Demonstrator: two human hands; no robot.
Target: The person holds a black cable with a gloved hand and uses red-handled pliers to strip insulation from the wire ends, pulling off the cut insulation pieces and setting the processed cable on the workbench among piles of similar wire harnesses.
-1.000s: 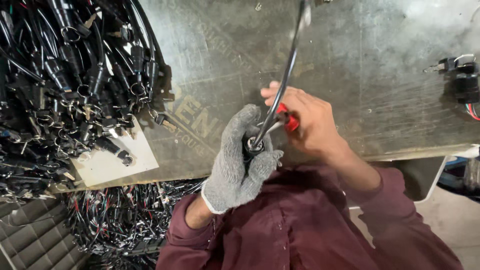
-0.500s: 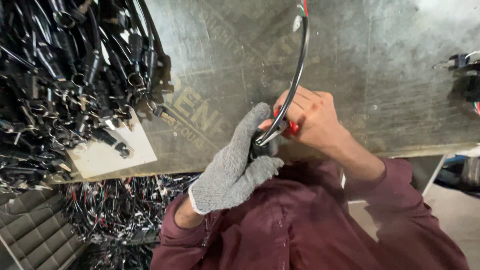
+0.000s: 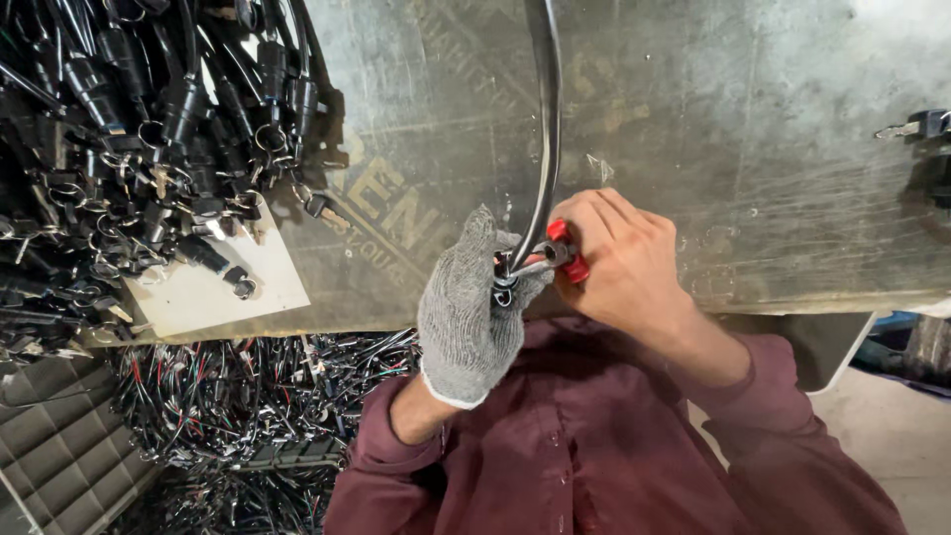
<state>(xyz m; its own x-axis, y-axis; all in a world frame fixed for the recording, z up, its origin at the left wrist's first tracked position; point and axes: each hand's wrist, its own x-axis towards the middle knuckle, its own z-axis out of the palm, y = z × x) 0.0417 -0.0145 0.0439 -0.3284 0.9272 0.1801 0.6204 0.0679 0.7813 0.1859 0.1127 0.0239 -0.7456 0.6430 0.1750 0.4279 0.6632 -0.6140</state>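
Head view. We note the left hand [image 3: 471,312], in a grey knit glove, closed around the lower end of a black cable [image 3: 548,129] at the near edge of the worn grey worktable [image 3: 753,168]. The cable rises from that grip in a gentle curve and leaves the frame at the top. The bare right hand [image 3: 624,263] is clamped on a red-handled tool [image 3: 565,250], its metal tip meeting the cable end just beside the gloved fingers; we cannot tell what kind of tool it is. The two hands touch. To the left, a heap of black cable assemblies with metal rings [image 3: 129,119] covers the table, partly over a white sheet [image 3: 223,287]. Below the table edge lies a tangle of multicoloured wires [image 3: 248,406]. Maroon sleeves [image 3: 594,446] fill the lower frame.
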